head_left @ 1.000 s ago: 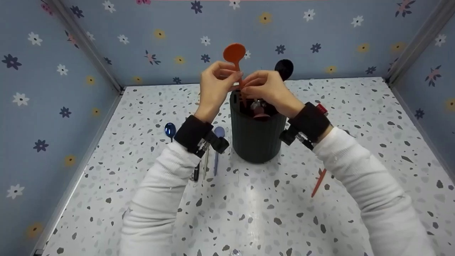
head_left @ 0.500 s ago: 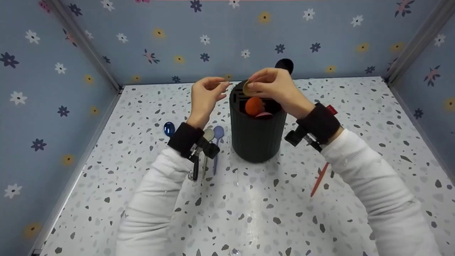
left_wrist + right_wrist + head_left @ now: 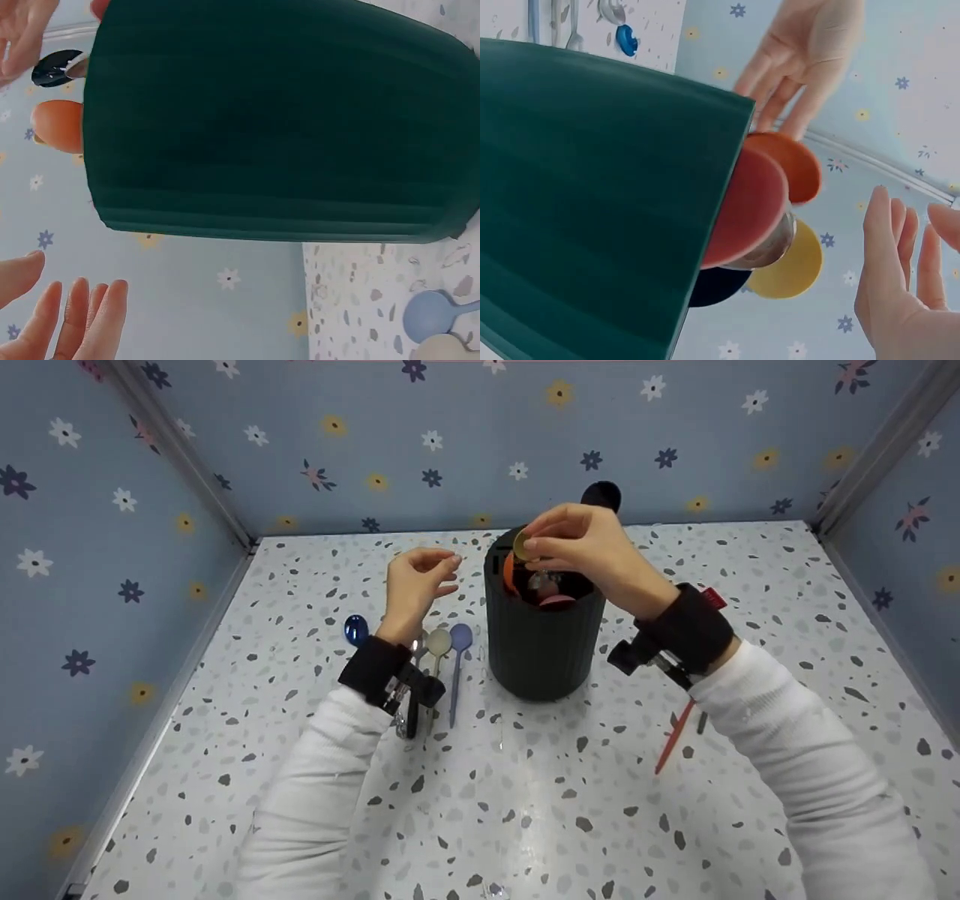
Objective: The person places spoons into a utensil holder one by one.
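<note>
A dark green ribbed utensil holder stands upright on the table, with several spoons in it. Among their heads are an orange spoon, a pink spoon, a silver one, a yellow one and a black one. My right hand is over the holder's rim and overlaps the yellow spoon in the head view. The right wrist view shows that hand's fingers extended, apart from the spoon heads. Left of the holder hovers my left hand, fingers loosely extended and holding nothing.
On the speckled table left of the holder lie a lavender spoon, a beige spoon, a blue spoon and a black handle. A red handle pokes out by the right forearm. Flowered panels enclose the back and sides.
Both hands were at the orange spoon's upright handle; it has been let go and dropped down into the holder, its head now turned. My left hand has moved left and down, away from the rim.
</note>
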Tool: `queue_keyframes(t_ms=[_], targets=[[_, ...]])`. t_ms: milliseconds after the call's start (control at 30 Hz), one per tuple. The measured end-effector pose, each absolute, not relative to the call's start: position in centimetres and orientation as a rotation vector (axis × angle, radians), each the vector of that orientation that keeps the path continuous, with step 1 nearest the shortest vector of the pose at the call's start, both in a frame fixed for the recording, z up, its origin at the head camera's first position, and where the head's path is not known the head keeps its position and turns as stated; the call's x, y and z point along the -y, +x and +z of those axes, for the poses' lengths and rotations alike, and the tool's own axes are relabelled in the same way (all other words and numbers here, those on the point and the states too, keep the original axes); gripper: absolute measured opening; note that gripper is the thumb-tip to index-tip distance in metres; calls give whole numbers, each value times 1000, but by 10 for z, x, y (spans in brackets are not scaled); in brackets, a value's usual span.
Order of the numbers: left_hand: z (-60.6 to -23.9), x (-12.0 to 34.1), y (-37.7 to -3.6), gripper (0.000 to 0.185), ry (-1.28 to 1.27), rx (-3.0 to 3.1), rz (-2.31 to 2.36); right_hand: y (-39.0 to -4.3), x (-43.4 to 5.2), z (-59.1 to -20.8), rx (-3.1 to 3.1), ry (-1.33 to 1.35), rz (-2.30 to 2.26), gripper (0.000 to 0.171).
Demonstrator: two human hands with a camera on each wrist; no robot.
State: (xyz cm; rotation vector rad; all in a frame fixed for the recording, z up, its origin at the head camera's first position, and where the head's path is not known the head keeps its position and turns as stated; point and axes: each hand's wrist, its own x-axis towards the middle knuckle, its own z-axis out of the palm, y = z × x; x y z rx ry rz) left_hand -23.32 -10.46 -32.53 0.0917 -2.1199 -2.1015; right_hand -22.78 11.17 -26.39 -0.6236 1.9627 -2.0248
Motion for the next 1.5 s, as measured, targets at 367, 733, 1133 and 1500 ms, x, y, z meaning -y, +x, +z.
queue_keyframes(t_ms=[367, 733, 1133, 1500], targets=[[-355, 118, -233, 25, 181, 2292, -1989, -210, -106, -280, -1921, -641, -1938, 20], [-393, 137, -233, 24, 341, 2387, -1994, -191, -101, -326, -1851, -628, -1777, 29], [-434, 147, -226, 23, 432, 2549, -1831, -193, -111, -372, -1757, -550, -1695, 34], [-456, 156, -224, 18, 365, 2773, -1362, -191, -116, -390, -1746, -472, -1663, 27]])
